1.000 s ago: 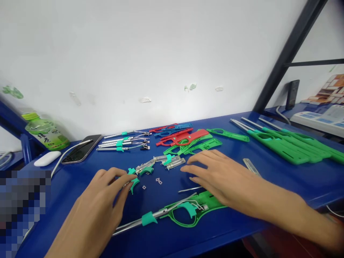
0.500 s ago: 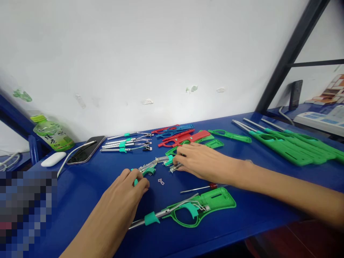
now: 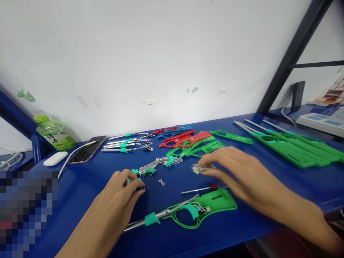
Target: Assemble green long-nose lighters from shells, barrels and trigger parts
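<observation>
My right hand [image 3: 228,170] pinches a clear plastic fuel tank [image 3: 198,168] of a gas lighter between thumb and fingers, above the table. My left hand [image 3: 126,184] is closed over a small part that it mostly hides; a greyish, see-through bit and some teal show at the fingers. Just beyond it lie more clear fuel tanks [image 3: 149,165] and a teal trigger [image 3: 150,171]. In front rests an open green lighter half-shell [image 3: 217,202] with a metal tube [image 3: 137,225], white wires and a teal trigger in it. A red-handled screwdriver [image 3: 214,187] lies behind the shell.
Several metal lighter tubes with wires [image 3: 126,143] lie at the back left. Red shells [image 3: 188,139], blue shells [image 3: 172,132] and green shells [image 3: 208,147] are heaped at the back. Assembled green lighters [image 3: 292,147] lie right. A phone [image 3: 87,150] and bottle [image 3: 55,133] stand left.
My right hand has drawn back to the right from the clear tanks, with one fuel tank in its fingers. My left hand has shifted slightly and stays closed.
</observation>
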The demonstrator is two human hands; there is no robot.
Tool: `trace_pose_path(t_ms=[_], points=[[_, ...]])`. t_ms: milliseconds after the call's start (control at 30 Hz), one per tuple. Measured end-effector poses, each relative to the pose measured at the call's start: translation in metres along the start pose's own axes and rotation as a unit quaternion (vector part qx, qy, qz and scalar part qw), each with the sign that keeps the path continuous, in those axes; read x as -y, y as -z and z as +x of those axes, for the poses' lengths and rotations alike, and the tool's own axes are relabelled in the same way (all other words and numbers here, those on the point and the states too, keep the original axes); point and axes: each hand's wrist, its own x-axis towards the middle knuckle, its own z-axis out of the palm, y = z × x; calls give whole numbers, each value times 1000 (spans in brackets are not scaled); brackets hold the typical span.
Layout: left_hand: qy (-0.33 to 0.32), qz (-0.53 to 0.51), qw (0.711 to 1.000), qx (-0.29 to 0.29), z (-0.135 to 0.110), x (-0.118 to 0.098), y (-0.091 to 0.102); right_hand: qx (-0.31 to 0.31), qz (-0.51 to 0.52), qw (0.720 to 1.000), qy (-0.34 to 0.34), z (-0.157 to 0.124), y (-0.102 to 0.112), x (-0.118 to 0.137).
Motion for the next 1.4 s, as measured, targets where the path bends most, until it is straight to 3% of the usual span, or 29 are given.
trace_pose_path(t_ms=[200,567,833,1033,1167,1267,1400], points=[[8,7,1000,23,2,-5,-1,-97,27,994,-53,-14,-17,23],[6,73,996,53,6,-16,-12,-64,79,995,3,-21,-31,19],[19,57,997,39,13,-20,-9,-59,105,991,-64,-24,-32,21],[26,-14,1000,9,17,-48,13,-48,186,964,-182,-23,-22,28],[68,-154,986,-1,18,-67,18,-51,212,943,-253,-23,-21,29],[83,-231,969,-8,18,-77,19,-63,191,952,-231,-21,-23,31],[48,-283,957,-48,15,-83,18,-80,171,970,-153,-18,-22,36]])
